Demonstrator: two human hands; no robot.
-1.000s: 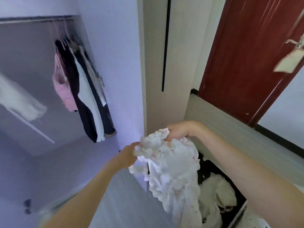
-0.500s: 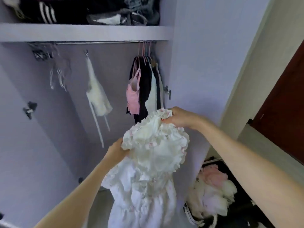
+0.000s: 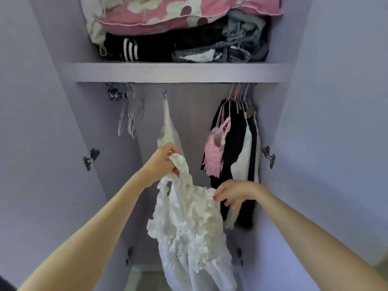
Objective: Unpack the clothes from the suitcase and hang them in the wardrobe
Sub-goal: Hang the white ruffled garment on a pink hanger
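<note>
- While you face the wardrobe (image 3: 315,122), your left hand (image 3: 162,162) grips the white frilly dress (image 3: 189,227), fingers curled round its top.
- Your right hand (image 3: 235,193) pinches its ruffled edge.

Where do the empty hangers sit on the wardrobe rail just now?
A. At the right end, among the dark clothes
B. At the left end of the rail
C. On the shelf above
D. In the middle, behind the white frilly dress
B: the bare empty hangers hang bunched at the left end of the rail, apart from the dark clothes at its right end.
</note>
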